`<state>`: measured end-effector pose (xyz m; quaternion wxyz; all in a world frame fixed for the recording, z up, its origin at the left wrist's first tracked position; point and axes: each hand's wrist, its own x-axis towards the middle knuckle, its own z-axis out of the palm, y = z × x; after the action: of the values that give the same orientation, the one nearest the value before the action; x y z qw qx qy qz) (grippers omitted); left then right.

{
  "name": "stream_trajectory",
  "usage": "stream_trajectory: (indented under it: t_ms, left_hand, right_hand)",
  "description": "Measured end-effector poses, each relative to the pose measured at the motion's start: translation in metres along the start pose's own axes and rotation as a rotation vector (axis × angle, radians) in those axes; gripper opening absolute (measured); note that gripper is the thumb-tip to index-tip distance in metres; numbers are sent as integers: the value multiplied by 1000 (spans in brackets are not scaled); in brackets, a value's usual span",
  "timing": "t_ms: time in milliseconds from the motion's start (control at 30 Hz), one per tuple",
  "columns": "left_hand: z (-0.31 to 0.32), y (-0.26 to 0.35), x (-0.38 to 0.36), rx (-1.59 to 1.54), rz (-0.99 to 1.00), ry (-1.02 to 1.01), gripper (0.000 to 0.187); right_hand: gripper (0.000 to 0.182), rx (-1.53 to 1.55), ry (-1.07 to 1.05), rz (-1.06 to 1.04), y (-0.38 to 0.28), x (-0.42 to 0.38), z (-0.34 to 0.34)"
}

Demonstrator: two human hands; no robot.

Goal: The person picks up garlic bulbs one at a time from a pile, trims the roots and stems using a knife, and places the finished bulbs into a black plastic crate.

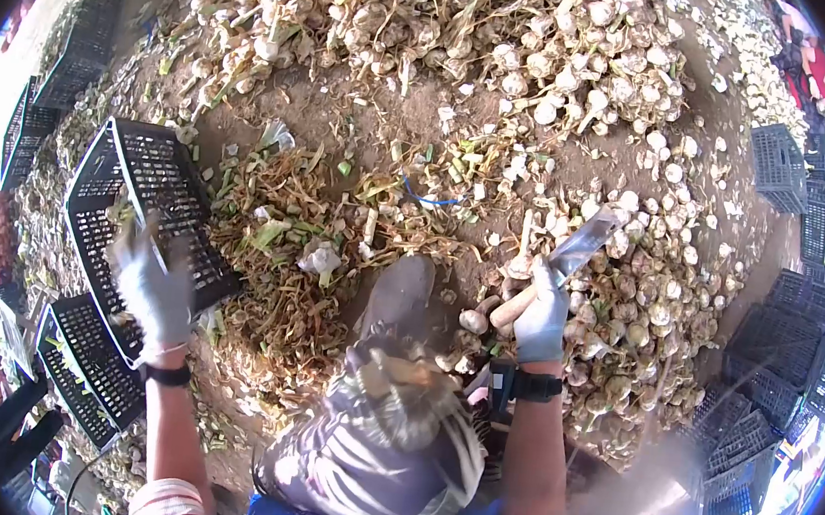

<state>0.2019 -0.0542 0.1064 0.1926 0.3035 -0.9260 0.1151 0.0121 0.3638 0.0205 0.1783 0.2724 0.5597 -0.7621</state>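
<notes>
My right hand (540,321), in a pale glove, is closed around the wooden handle of a knife (582,247). Its wide, shiny blade points up and to the right, over a pile of trimmed garlic bulbs (643,312). My left hand (153,291), also gloved, is over a black plastic crate (166,166) on the left. Motion smears its fingers, so I cannot make out whether they hold anything. Cut garlic stalks and dry leaves (281,264) lie between the crate and my shoe (398,296).
A large heap of garlic with stalks (408,16) spreads across the far side. More black crates stand on the left (85,364) and on the right (785,347). A blue string (434,199) lies on the soil. A person in red (819,74) is at the far right.
</notes>
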Motion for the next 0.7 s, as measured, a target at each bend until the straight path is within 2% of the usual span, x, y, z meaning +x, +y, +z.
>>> stream_trajectory:
  t_ms: [33, 100, 133, 167, 200, 233, 300, 367, 400, 433, 500, 567, 633, 667, 700]
  left_hand:
    - [13, 48, 14, -270, -42, -114, 39]
    - [38, 147, 46, -437, 219, -161, 40]
    - [68, 193, 57, -585, 227, -305, 46]
    - [85, 242, 72, -648, 384, -280, 50]
    - [108, 288, 88, -797, 462, -447, 50]
    - [139, 333, 94, -752, 570, -401, 51]
    - [168, 407, 114, -642, 711, -638, 55]
    - [212, 463, 109, -488, 736, -866, 63]
    - [219, 472, 99, -456, 736, -897, 72]
    - [200, 474, 101, -412, 747, -1141, 77]
    - [186, 452, 76, -482, 823, -1030, 73]
    - [188, 410, 31, -464, 982, -770, 69]
    - [188, 350, 5, -515, 936, -887, 64]
    - [189, 314, -10, -463, 896, -850, 63]
    - [190, 278, -23, -411, 852, -807, 62]
  right_hand:
    - [19, 1, 3, 3, -1, 1, 2]
    - [18, -17, 95, 57, -5, 7, 3]
    - [20, -53, 126, 3, -9, 9, 3]
    - [20, -55, 142, 8, -14, 12, -2]
    - [26, -226, 115, -52, -19, 14, -7]
    - [33, -399, 86, -107, -22, 20, -13]
    - [32, -102, 215, -37, -20, 40, -23]
    - [37, -47, 105, 6, -30, 48, -30]
    - [38, -65, 106, -34, -33, 55, -31]
    - [37, -17, 116, -5, -38, 58, -30]
    - [37, -192, 135, -43, -40, 71, -34]
    - [36, -168, 156, -33, -41, 80, -29]
    - [36, -81, 157, -98, -38, 90, -18]
    - [34, -71, 91, -6, -43, 89, -16]
    - [32, -12, 31, -26, -42, 90, -12]
